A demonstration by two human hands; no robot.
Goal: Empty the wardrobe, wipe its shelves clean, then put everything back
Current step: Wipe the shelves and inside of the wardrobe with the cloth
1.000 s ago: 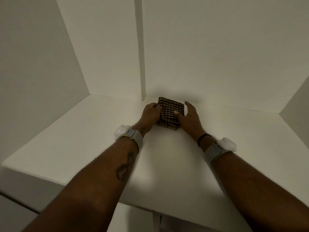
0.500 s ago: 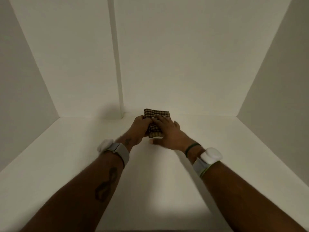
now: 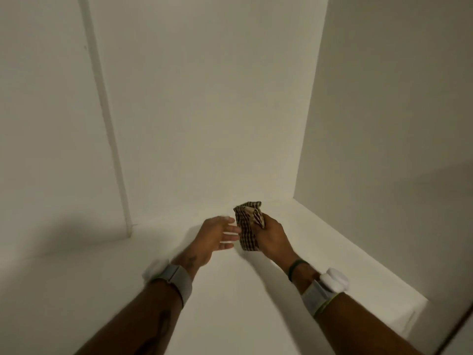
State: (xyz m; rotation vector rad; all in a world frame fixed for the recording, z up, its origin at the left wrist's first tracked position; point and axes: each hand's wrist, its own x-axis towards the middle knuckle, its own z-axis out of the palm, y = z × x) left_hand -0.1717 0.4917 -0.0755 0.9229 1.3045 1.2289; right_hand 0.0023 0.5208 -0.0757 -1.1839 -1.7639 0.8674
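The right hand (image 3: 271, 237) now grips the folded checked cloth (image 3: 247, 226) alone, tipped up on end over the white wardrobe shelf (image 3: 230, 303) toward its back right, while the left hand (image 3: 215, 235) has let go and is open beside it, so wiping likely goes on one-handed.

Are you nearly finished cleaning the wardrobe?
Emptying looks done here: the white shelf shows only the checked cloth. Wiping is in hand: the right hand grips that cloth, the left hand open beside it. Left to do: putting everything back; none of the wardrobe's things are in view.
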